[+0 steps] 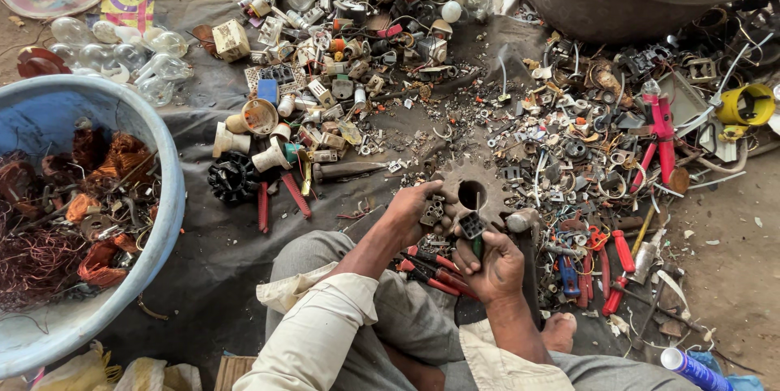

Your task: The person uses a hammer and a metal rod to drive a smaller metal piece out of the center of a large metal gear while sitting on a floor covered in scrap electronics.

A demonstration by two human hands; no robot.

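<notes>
Your knees in grey trousers (406,318) and your pale rolled sleeves (325,334) are filling the near edge of the view, at six o'clock. Just beyond them your left hand (418,212) is curling its fingers around a small grey plastic part (431,212), thumb and fingers pressing on it from both sides. Your right hand (496,265) is pinching a small dark socket piece (472,225) between thumb and forefinger, and a green-handled tool (478,246) is showing under that grip; whether the other fingers are closing on it, you cannot tell. Both pieces are hovering almost touching, right over the near rim of a rusty round metal disc with a centre hole (471,188), which is lying on the dark ground sheet (227,253).

At twelve o'clock a heap of white and beige electrical scrap (357,42) is spreading out. At two o'clock a grey tub (569,9) is sitting. At three o'clock red-handled pliers (660,135) and a yellow cup-shaped part (747,104) are lying among metal bits. At nine o'clock a blue basin (162,196) is holding copper wire coils (73,212), with clear glass bulbs (122,58) at ten o'clock.
</notes>
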